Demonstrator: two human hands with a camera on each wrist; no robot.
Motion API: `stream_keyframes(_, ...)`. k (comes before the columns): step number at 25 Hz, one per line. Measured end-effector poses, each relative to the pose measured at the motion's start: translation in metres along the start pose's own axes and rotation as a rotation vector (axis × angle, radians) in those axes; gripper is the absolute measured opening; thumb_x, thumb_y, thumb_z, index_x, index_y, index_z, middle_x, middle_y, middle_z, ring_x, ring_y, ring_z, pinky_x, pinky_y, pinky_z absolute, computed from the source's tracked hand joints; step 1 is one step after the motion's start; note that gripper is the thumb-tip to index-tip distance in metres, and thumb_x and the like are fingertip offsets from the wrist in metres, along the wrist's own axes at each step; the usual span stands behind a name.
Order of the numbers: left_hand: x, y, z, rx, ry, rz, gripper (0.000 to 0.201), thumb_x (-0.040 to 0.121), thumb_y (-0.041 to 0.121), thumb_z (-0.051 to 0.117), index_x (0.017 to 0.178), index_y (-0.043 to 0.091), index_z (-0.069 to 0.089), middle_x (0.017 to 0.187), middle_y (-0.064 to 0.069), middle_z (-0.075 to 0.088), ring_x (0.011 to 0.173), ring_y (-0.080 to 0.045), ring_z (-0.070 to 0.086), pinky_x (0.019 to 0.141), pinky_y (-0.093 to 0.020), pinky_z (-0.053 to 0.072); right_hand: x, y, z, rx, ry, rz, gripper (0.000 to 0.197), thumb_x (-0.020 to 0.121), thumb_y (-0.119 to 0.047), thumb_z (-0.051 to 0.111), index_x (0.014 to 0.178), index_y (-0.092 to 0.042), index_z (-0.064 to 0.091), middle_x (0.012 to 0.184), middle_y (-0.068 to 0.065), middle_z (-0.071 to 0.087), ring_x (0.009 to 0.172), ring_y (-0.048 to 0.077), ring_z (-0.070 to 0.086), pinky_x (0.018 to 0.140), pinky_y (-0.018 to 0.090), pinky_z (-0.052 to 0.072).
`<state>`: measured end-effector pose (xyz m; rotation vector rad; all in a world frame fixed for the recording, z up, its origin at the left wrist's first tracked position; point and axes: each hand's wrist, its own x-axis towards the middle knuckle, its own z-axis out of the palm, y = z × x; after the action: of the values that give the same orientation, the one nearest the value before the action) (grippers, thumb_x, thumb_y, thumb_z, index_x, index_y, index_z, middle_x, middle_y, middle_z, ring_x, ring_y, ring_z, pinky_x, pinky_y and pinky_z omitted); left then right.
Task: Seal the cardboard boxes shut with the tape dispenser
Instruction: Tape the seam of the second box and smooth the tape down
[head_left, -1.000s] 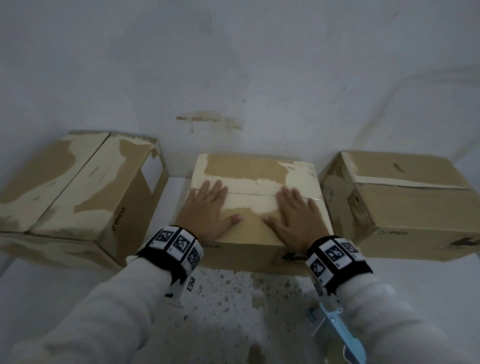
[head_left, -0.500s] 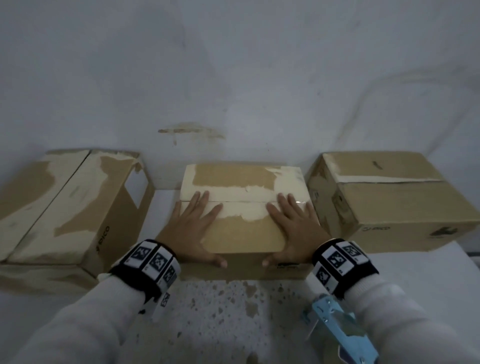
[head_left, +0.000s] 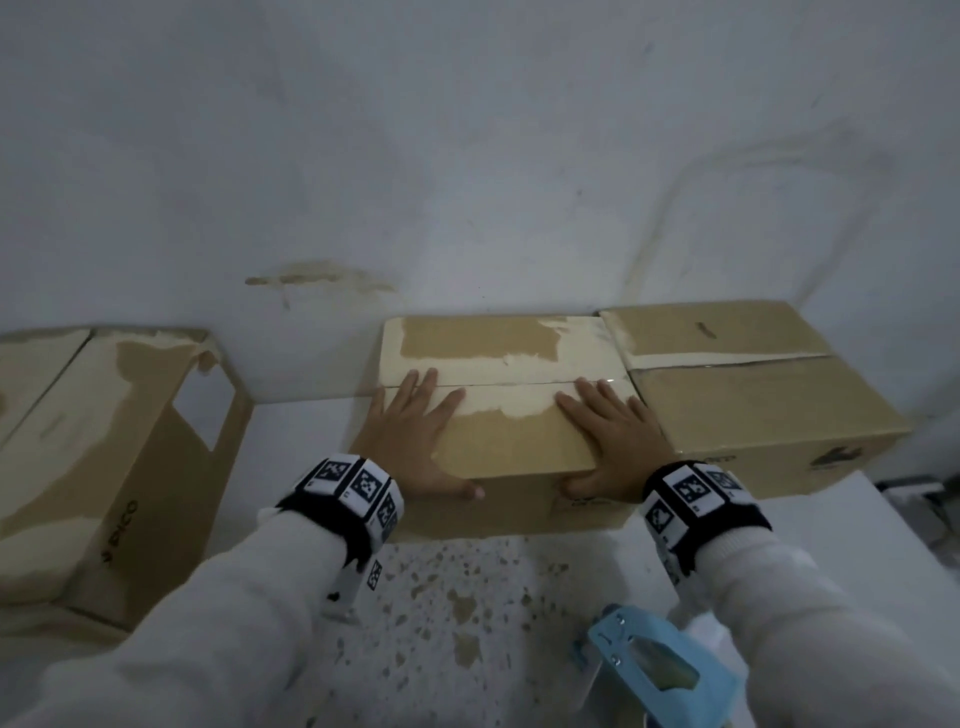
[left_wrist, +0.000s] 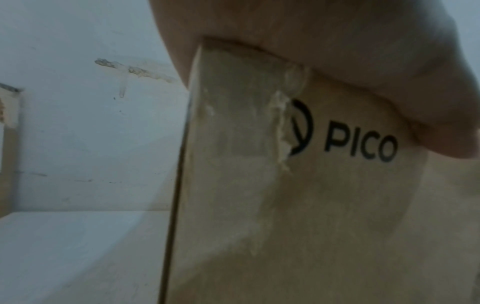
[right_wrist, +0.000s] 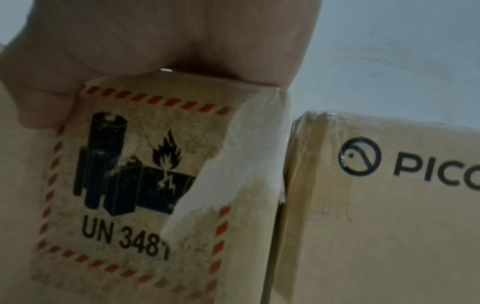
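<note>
Left hand (head_left: 410, 447): flat on the middle box (head_left: 509, 431), fingers straight, thumb over the front edge.
Right hand (head_left: 613, 441): likewise; wrist views hide its fingers.
Right box (head_left: 769, 410): touching the middle box.
Left box (head_left: 104, 441): cut off.
Tape dispenser (head_left: 660, 670): on the surface, partly hidden by the right sleeve.

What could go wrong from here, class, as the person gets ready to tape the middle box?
1. Both hands, left hand and right hand, rest on the middle box; lifting one for the tape dispenser may let the flaps spring up.
2. The box top is torn and peeled, so tape may stick poorly.
3. It sits tight against the right box, so tape could catch both.
</note>
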<state>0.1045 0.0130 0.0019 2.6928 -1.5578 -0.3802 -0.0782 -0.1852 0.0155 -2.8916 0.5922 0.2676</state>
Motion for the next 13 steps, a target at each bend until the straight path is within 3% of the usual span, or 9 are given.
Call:
stream_keyframes(4,-0.001,0.001,0.0,0.004,0.002,-0.015,0.131,0.042,0.096,0.039,0.148,0.035,-0.008,0.158,0.0,-0.02,0.145,-0.022,-0.019,0.116,-0.051,-0.008,0.002,0.001,0.001,-0.011,0.032,-0.003,0.109,0.066,-0.063,0.066,0.149,-0.034,0.0,0.16,-0.002,-0.008,0.148,0.019,-0.006,0.118,0.044,-0.001)
stream_keyframes(13,-0.012,0.008,-0.002,0.008,-0.013,-0.068,0.13,0.041,0.097,0.026,0.148,0.033,-0.011,0.157,0.0,-0.022,0.145,-0.023,-0.019,0.117,-0.05,-0.007,0.002,0.001,-0.002,0.007,0.021,-0.034,0.109,0.067,-0.062,0.068,0.149,-0.033,0.003,0.16,0.0,-0.007,0.147,0.023,-0.007,0.117,0.048,0.0)
